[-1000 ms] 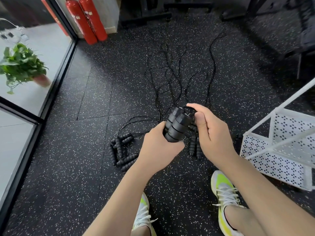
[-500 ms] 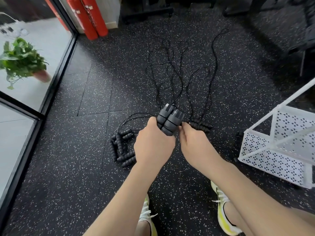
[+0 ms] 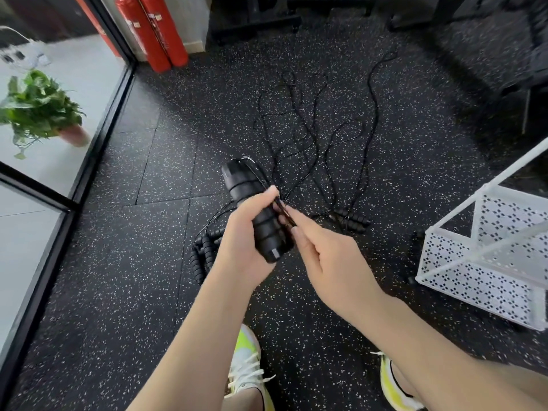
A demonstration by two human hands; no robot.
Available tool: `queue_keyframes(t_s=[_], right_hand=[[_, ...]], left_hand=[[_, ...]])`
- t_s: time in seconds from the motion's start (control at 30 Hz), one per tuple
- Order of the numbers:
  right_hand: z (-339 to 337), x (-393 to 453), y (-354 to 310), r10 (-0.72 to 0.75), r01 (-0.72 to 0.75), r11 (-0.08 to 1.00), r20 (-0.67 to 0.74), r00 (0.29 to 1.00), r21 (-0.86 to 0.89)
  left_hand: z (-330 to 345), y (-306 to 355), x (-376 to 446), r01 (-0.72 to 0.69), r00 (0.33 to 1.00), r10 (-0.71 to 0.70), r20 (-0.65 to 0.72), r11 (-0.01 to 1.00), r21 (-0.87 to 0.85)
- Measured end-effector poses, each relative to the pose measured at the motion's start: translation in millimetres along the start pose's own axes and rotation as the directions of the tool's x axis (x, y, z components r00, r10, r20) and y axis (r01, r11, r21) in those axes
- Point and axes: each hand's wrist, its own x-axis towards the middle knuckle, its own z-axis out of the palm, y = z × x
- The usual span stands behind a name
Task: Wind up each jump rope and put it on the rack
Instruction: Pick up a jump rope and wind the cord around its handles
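While my left hand (image 3: 241,247) grips the paired handles (image 3: 255,215) tilted up-left, my right hand (image 3: 323,256) pinches the cord (image 3: 284,210) beside them, rack (image 3: 486,262) off right.

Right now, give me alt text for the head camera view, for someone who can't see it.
The left hand grips a pair of black jump rope handles while the right hand pinches the cord beside them. More ropes sprawl on the speckled floor, and a white rack stands at right.
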Motion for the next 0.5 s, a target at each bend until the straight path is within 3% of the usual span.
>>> queue_keyframes(t_s=[0.23, 0.5], right_hand=[[8.2, -7.2, -0.4, -0.067, 0.071, 0.996, 0.063, 0.996, -0.057], [8.9, -19.1, 1.7, -0.065, 0.071, 0.996, 0.113, 0.991, -0.050]], left_hand=[[-6.8, 0.7, 6.9, -0.085, 0.994, 0.098, 0.049, 0.969, -0.232], [-4.9, 1.2, 11.3, -0.202, 0.979, 0.203, -0.021, 0.951, -0.235]])
